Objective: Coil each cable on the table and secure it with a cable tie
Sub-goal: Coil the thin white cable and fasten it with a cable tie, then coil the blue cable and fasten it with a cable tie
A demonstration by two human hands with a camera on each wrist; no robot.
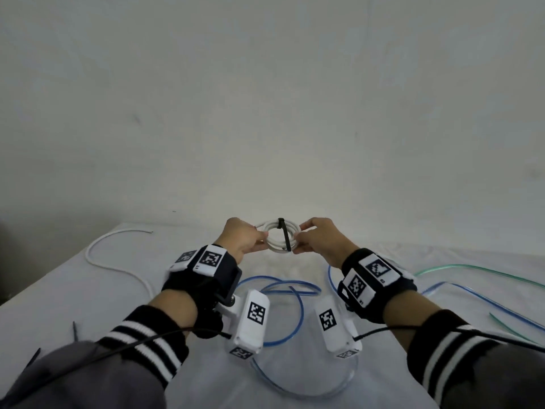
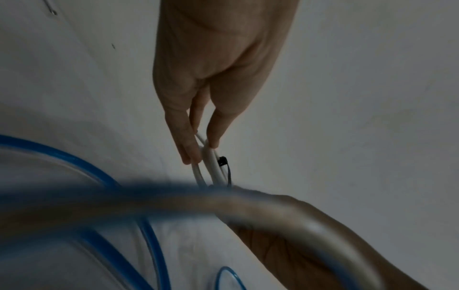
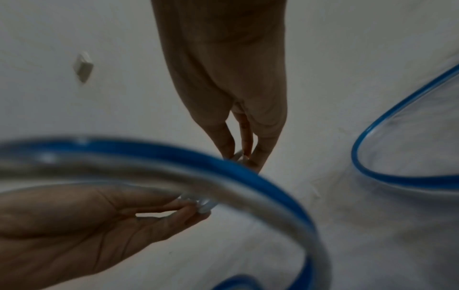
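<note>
A small white cable coil hangs in the air above the table's far middle, held between both hands. A black cable tie runs across it, head on the far strand, tail toward me. My left hand pinches the coil's left side; in the left wrist view its fingers clamp the white strands beside the tie. My right hand pinches the coil's right side; the right wrist view shows its fingertips on the coil, mostly hidden by a blurred blue tube.
Loose blue tubing loops on the white table under my wrists. More blue tubing and a green cable lie at right, a white cable at left. Spare black ties lie near the front left edge.
</note>
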